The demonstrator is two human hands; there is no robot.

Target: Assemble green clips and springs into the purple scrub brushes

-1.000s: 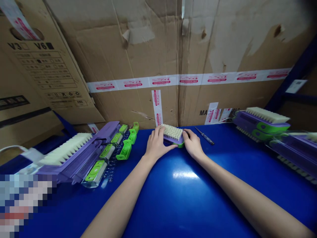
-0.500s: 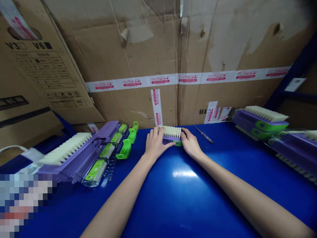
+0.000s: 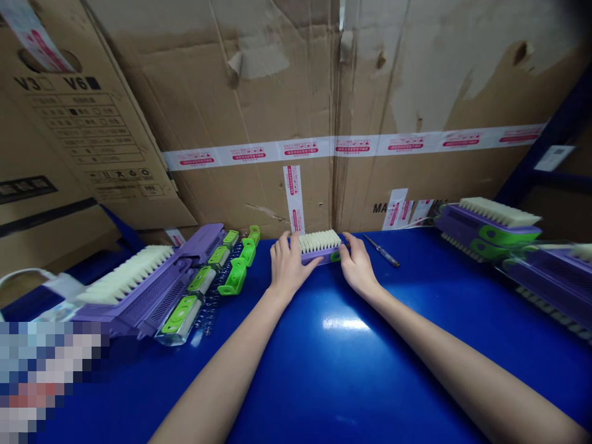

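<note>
A purple brush (image 3: 319, 245) with cream bristles facing up and a green end lies on the blue table, in the middle of the head view. My left hand (image 3: 287, 262) is closed round its left end, with the thumb along the near side. At the green right end, my right hand (image 3: 357, 262) has its thumb and fingers against the brush. The bristles partly hide behind my left fingers. A slim screwdriver (image 3: 383, 251) lies to the right of my right hand.
Left on the blue table (image 3: 305, 370) are purple brush bodies (image 3: 134, 287), green-topped clear parts (image 3: 200, 280), metal springs (image 3: 208, 311) and loose green brackets (image 3: 235, 275). Finished-looking purple brushes (image 3: 490, 228) are stacked at the right. Cardboard (image 3: 250, 111) walls the back.
The brush has tilted slightly, its right end raised a little. My right fingers have spread and shifted a bit up at that end. My left hand keeps its place.
</note>
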